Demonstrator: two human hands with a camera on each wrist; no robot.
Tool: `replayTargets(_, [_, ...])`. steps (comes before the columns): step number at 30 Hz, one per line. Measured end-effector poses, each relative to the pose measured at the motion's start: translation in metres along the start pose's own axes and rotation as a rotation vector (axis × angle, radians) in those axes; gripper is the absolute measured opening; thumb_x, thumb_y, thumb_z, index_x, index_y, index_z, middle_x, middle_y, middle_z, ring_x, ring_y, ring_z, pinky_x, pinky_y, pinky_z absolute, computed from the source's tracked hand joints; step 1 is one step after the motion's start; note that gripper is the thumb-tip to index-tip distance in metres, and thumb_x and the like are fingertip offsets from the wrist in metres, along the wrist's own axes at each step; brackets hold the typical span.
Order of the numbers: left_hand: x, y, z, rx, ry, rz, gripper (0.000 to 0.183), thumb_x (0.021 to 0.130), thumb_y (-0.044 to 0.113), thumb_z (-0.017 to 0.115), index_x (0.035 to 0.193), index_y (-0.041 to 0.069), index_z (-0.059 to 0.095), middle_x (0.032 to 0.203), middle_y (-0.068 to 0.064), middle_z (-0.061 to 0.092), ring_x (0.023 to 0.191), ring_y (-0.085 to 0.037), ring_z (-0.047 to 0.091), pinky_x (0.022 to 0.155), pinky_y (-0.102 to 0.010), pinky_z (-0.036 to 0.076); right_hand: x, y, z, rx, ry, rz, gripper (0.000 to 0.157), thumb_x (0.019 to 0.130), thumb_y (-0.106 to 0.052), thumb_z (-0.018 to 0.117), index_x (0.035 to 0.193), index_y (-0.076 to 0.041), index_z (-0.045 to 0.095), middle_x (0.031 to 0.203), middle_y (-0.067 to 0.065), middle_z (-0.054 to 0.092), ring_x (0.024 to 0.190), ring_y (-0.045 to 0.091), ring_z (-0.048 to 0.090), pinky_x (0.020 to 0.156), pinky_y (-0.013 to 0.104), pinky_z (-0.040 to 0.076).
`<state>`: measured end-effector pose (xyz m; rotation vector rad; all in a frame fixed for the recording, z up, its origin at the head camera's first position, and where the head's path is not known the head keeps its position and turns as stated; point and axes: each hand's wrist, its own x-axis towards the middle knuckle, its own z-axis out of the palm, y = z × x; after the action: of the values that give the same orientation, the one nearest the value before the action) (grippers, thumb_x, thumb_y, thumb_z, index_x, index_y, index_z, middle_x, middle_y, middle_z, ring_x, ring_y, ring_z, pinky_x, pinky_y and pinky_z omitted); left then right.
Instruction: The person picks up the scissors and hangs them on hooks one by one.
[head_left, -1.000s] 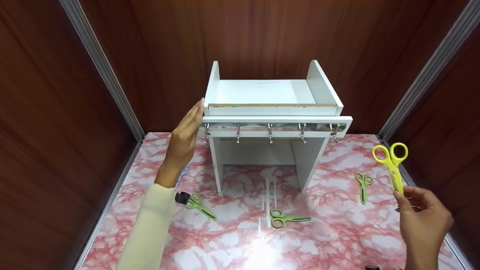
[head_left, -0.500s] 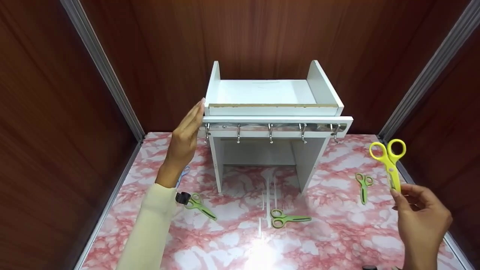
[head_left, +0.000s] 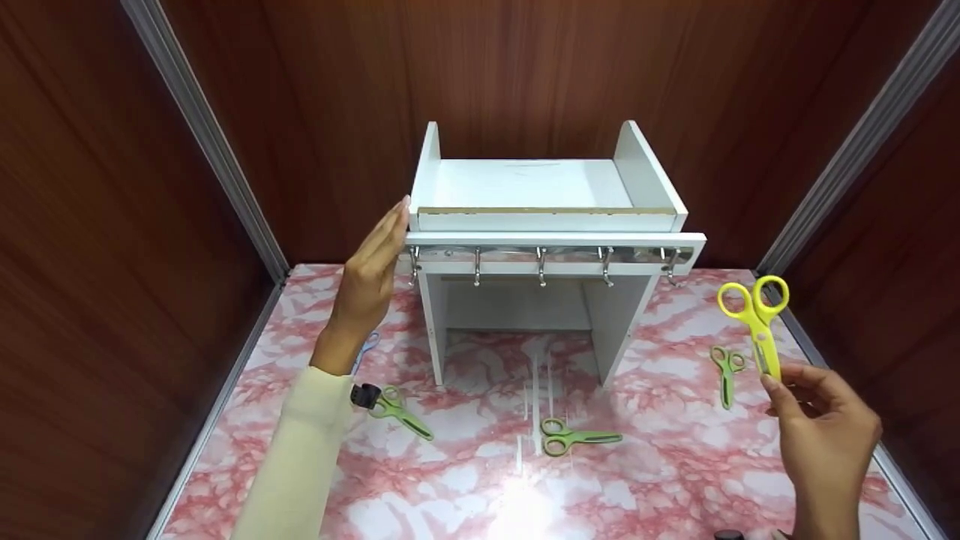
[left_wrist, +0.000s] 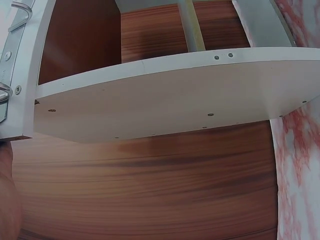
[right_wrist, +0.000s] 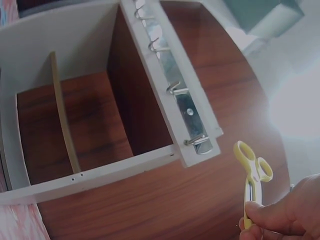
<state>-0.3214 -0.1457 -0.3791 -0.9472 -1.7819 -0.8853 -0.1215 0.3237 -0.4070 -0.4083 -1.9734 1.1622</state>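
My right hand [head_left: 825,420] pinches yellow scissors [head_left: 759,330] by the blade end, handles pointing up, in the air right of a white shelf unit [head_left: 525,221]. In the right wrist view the thumb and fingers hold the blades of the yellow scissors [right_wrist: 252,175] near the tip. Across the shelf's front runs a rail [head_left: 510,255] with several metal hooks [head_left: 541,266], all bare. With straight fingers, my left hand [head_left: 366,277] rests against the shelf's left side by the rail's end. Only a bit of that hand [left_wrist: 7,195] shows in the left wrist view, below the rail.
Green scissors lie on the pink marbled table [head_left: 450,495]: one pair front centre [head_left: 577,437], one pair left [head_left: 405,414], one pair right [head_left: 726,375]. Blue scissors [head_left: 365,351] are partly hidden behind the left wrist. Brown wood panels [head_left: 525,75] enclose the back and sides.
My right hand has moved left with the yellow scissors, whose handles have risen slightly. My left hand and the shelf have stayed in place.
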Motion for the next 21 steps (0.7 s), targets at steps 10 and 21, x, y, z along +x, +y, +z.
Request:
replayTargets(10, [0.001, 0.000, 0.000, 0.008, -0.008, 0.000, 0.047, 0.098, -0.013, 0.052, 0.144, -0.005, 0.052, 0.150, -0.019, 0.051, 0.139, -0.032, 0.048, 0.117, -0.040, 0.039, -0.001, -0.004, 0.006, 0.059, -0.023, -0.003, 0.020, 0.084, 0.005, 0.079, 0.102, 0.008, 0.073, 0.078, -0.015, 0.070, 0.059, 0.001, 0.062, 0.055, 0.009, 0.051])
replayTargets(21, [0.000, 0.002, -0.001, 0.016, -0.008, -0.005, 0.047, 0.098, -0.014, 0.052, 0.144, -0.005, 0.052, 0.150, -0.019, 0.051, 0.140, -0.031, 0.048, 0.117, -0.040, 0.039, -0.001, -0.005, 0.014, 0.084, -0.059, -0.015, 0.019, 0.085, 0.007, 0.077, 0.103, 0.009, 0.072, 0.080, -0.017, 0.071, 0.066, 0.000, 0.064, 0.057, 0.010, 0.054])
